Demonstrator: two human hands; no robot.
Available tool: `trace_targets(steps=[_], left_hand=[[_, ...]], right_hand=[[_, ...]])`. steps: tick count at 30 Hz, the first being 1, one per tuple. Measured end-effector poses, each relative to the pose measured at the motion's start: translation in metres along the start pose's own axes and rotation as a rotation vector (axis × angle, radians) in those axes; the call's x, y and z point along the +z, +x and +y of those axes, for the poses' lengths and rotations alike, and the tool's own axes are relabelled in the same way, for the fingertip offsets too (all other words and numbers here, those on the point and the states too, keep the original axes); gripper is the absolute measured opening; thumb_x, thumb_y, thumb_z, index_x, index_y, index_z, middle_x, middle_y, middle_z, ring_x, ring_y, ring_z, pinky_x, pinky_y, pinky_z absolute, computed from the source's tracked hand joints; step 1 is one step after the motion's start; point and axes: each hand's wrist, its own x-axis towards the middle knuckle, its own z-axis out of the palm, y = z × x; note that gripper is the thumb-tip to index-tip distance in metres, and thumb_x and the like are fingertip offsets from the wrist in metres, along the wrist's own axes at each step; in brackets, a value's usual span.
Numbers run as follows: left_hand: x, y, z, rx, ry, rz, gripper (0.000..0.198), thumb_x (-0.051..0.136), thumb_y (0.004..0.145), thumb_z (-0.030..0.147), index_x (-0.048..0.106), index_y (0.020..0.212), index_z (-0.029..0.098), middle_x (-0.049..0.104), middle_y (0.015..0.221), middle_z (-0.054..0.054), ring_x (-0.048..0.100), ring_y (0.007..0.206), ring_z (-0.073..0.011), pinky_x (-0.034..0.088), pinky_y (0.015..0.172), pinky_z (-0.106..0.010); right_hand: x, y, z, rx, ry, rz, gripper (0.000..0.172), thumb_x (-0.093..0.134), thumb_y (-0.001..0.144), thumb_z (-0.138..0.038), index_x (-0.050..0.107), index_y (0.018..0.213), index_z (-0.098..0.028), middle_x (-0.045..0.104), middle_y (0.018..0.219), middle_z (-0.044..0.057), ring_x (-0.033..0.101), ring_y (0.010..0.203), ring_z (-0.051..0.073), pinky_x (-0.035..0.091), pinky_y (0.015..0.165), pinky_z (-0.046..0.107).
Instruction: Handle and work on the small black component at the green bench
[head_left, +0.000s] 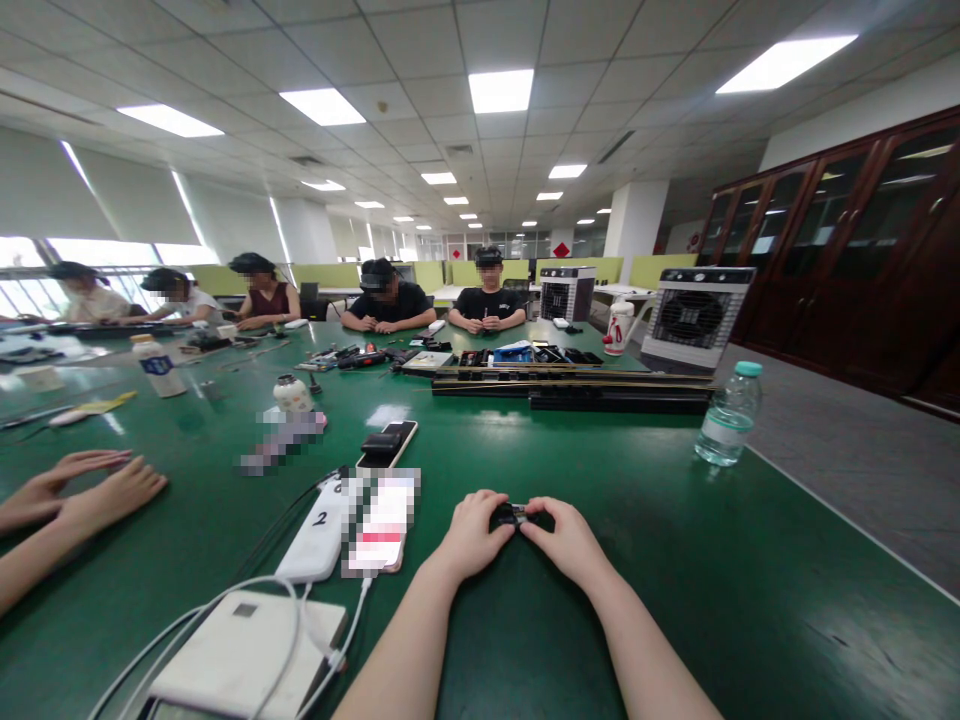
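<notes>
Both my hands meet over the green table (675, 560), just in front of me. My left hand (474, 535) and my right hand (564, 538) are each closed on opposite ends of a small black object (508, 516) with a bit of metal showing in its middle. The fingers hide most of it, so I cannot make out what it is. Both forearms rest low over the table edge.
Left of my hands lie a white power bank (315, 535), a phone (381, 525), a white box (244, 655) with cables, and another person's hands (82, 490). A water bottle (727, 415) stands right. Black rails (577, 385), fans and several seated people are beyond.
</notes>
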Motion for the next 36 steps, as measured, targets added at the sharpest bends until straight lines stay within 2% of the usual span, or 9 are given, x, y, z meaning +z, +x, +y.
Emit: trace_targets(steps=[20,36], left_hand=[[0.0004,-0.0003,-0.0002,0.007,0.034,-0.003,0.041,0.056,0.08,0.032,0.055,0.119,0.022,0.058,0.119,-0.007,0.048,0.113,-0.0243,0.036,0.097,-0.037],[-0.0006,-0.0004,0.0019,0.012,0.062,-0.01,0.035,0.053,0.082,0.032,0.057,0.116,0.023,0.06,0.114,-0.006,0.05,0.108,-0.0238,0.038,0.094,-0.037]], right_hand=[[0.0,0.0008,0.0005,0.005,-0.015,-0.014,0.018,0.062,0.071,-0.032,0.066,0.086,-0.023,0.07,0.098,0.004,0.062,0.098,0.024,0.044,0.091,0.038],[0.0013,0.0009,0.0016,-0.018,-0.006,0.001,0.02,0.061,0.071,-0.033,0.067,0.088,-0.024,0.071,0.098,0.004,0.063,0.097,0.024,0.045,0.091,0.038]])
